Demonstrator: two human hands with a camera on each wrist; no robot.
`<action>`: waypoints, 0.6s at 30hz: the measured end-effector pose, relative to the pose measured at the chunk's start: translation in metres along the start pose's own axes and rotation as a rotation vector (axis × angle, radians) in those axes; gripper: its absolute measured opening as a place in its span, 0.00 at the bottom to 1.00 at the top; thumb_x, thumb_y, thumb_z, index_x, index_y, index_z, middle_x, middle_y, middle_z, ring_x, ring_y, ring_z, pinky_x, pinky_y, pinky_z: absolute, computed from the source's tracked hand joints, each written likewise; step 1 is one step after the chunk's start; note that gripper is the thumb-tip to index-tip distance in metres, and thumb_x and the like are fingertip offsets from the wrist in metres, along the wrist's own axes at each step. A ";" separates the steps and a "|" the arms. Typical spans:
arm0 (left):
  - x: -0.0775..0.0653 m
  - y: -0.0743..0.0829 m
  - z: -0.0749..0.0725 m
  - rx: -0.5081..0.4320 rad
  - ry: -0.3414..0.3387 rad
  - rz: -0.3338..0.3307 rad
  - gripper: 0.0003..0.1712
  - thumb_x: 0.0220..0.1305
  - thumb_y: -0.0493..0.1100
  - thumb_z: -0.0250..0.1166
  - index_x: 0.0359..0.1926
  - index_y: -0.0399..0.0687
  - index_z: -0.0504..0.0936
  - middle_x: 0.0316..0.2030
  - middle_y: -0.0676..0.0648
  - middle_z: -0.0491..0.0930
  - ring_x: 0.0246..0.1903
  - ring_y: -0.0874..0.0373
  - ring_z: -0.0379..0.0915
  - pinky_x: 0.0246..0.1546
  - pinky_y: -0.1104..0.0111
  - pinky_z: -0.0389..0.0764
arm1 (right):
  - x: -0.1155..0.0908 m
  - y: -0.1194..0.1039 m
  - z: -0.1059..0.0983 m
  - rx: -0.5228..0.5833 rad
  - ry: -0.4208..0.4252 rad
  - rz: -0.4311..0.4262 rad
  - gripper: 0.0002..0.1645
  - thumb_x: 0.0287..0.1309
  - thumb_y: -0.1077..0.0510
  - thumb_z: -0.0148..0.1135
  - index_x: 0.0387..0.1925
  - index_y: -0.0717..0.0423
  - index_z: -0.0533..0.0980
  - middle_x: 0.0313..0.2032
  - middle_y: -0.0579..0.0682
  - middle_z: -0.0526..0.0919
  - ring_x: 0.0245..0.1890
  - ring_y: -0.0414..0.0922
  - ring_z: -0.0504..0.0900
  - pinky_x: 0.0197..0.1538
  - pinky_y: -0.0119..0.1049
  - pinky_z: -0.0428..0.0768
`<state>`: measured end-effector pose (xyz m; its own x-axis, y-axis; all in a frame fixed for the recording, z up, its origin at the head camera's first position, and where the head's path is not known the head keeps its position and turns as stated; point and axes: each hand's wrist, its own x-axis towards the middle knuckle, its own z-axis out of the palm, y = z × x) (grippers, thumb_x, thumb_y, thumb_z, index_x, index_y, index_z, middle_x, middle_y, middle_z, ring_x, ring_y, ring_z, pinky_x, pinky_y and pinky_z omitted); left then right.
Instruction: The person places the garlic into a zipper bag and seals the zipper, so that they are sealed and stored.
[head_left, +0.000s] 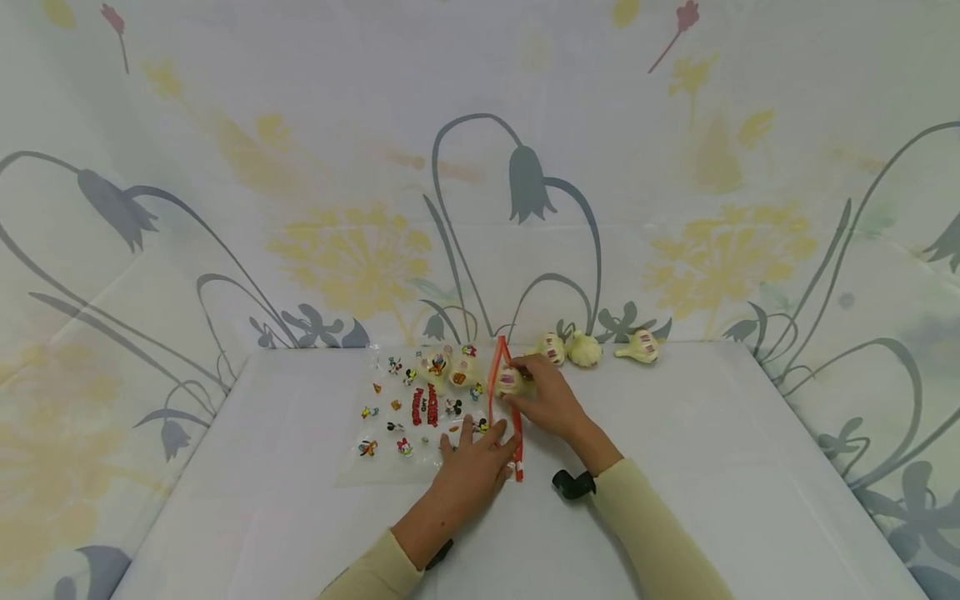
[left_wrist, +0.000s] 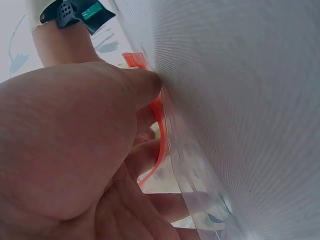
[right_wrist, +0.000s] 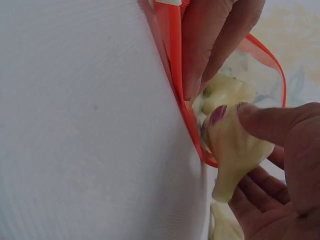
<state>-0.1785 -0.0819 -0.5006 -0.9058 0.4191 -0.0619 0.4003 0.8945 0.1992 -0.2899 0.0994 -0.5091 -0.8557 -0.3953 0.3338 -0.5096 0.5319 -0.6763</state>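
A clear zip bag [head_left: 405,425] with red trim and cartoon prints lies flat, its mouth facing right. My left hand [head_left: 472,467] holds the bag at the near part of its mouth, its thumb [left_wrist: 142,85] at the red edge and other fingers spread over the plastic. My right hand [head_left: 551,400] grips a garlic bulb [right_wrist: 237,142] between thumb and fingers, right at the gaping red mouth. The stem of this bulb points out of the bag. Garlic bulbs [head_left: 461,373] show through the plastic in the far part of the bag.
Behind my right hand, a garlic bulb with a printed label [head_left: 553,348] and a plain one [head_left: 585,350] sit side by side. Another bulb [head_left: 641,347] lies further right, near the back edge of the white table [head_left: 750,500]. A flower-patterned cloth [head_left: 480,275] rises behind.
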 end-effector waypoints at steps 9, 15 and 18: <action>0.000 0.000 0.001 0.012 -0.002 -0.006 0.28 0.80 0.56 0.61 0.76 0.64 0.75 0.78 0.50 0.67 0.75 0.24 0.57 0.61 0.24 0.67 | 0.008 0.001 0.009 0.046 0.046 0.019 0.24 0.64 0.68 0.72 0.60 0.67 0.77 0.54 0.61 0.81 0.54 0.56 0.84 0.59 0.48 0.85; 0.000 0.000 0.000 0.018 0.010 0.003 0.28 0.80 0.55 0.61 0.76 0.63 0.75 0.78 0.50 0.67 0.75 0.25 0.57 0.61 0.24 0.68 | 0.016 -0.002 0.015 0.024 0.051 0.072 0.22 0.61 0.67 0.74 0.56 0.66 0.80 0.47 0.60 0.84 0.47 0.53 0.86 0.53 0.47 0.86; -0.001 0.000 0.000 0.023 0.015 0.006 0.27 0.79 0.55 0.62 0.75 0.63 0.76 0.77 0.50 0.67 0.75 0.25 0.58 0.61 0.24 0.69 | 0.019 -0.003 0.018 0.015 0.038 0.088 0.21 0.61 0.66 0.75 0.54 0.66 0.81 0.46 0.59 0.85 0.45 0.52 0.87 0.52 0.48 0.87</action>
<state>-0.1773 -0.0822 -0.5004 -0.9053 0.4223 -0.0456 0.4087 0.8953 0.1772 -0.3028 0.0768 -0.5123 -0.9001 -0.3190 0.2969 -0.4311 0.5519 -0.7138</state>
